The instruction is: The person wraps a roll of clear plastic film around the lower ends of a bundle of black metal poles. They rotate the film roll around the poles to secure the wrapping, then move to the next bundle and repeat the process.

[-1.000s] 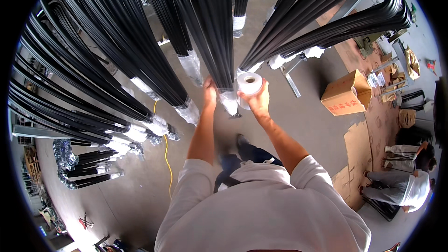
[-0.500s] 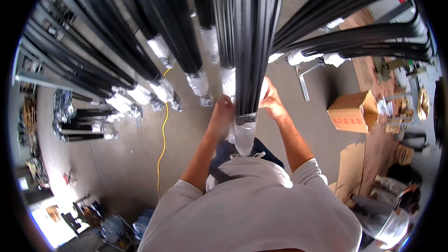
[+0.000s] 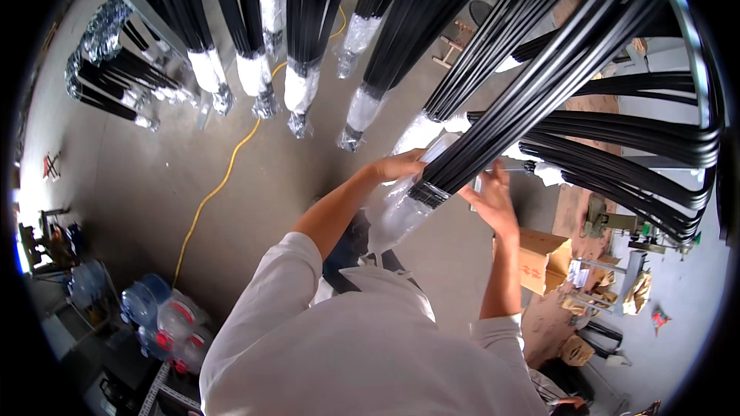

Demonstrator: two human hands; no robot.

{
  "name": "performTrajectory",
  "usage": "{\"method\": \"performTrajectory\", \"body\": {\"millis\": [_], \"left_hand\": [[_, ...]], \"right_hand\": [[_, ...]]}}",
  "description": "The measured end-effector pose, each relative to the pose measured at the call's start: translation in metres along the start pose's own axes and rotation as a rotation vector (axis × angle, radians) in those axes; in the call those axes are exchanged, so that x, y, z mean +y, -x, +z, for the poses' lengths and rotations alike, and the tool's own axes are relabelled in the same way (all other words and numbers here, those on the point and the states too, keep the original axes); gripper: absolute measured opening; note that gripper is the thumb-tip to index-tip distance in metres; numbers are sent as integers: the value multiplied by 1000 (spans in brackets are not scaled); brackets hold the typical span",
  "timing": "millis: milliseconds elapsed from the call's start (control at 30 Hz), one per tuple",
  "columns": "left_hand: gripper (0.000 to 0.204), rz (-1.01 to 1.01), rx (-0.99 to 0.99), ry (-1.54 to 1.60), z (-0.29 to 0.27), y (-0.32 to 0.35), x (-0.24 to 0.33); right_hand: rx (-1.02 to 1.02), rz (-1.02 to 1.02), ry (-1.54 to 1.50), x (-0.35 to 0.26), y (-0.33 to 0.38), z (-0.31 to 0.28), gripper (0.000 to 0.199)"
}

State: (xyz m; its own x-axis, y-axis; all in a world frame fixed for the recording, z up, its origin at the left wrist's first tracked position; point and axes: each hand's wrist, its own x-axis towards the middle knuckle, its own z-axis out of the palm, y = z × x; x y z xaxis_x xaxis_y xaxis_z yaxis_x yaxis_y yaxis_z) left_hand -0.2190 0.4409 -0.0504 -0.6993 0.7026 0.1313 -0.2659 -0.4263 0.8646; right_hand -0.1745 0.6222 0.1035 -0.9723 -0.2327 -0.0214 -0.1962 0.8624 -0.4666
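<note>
A bundle of long black strips (image 3: 493, 119) slants down toward me from the upper right. Clear plastic wrap (image 3: 397, 216) covers its lower end, which hangs in front of my waist. On the left of this end, my left hand (image 3: 401, 166) has its fingers closed at the plastic; the fingertips are partly hidden. My right hand (image 3: 493, 200) is on the other side, its thumb near the strips and its fingers apart and slightly smeared by motion. Close behind hangs another black bundle (image 3: 462, 69) with a white wrapped end.
More wrapped black bundles (image 3: 308, 23) hang in a row to the left, others (image 3: 632, 131) from a rail at right. A yellow cable (image 3: 212, 196) crosses the floor. A cardboard box (image 3: 543, 258) stands at right; large clear bottles (image 3: 177, 320) are at lower left.
My view has turned, so the hanging bundles and floor things have shifted. The bundle before me now slants to the right. My right hand has moved outward and its fingers have spread.
</note>
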Motion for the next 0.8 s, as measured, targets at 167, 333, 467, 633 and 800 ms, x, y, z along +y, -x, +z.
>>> {"method": "performTrajectory", "body": {"millis": [167, 333, 467, 633, 800], "left_hand": [[58, -64, -26, 6, 12, 7, 18], [74, -144, 2, 0, 27, 7, 33], [85, -139, -57, 84, 15, 7, 12], [78, -99, 43, 344, 27, 16, 18], [71, -101, -104, 270, 11, 5, -3]], "right_hand": [[-86, -429, 78, -137, 10, -70, 20], [-667, -749, 1137, -144, -20, -22, 35], [-914, -593, 1130, -163, -43, -14, 42], [-953, -645, 865, -147, -65, -11, 42], [-877, -652, 779, -134, -63, -5, 33]]}}
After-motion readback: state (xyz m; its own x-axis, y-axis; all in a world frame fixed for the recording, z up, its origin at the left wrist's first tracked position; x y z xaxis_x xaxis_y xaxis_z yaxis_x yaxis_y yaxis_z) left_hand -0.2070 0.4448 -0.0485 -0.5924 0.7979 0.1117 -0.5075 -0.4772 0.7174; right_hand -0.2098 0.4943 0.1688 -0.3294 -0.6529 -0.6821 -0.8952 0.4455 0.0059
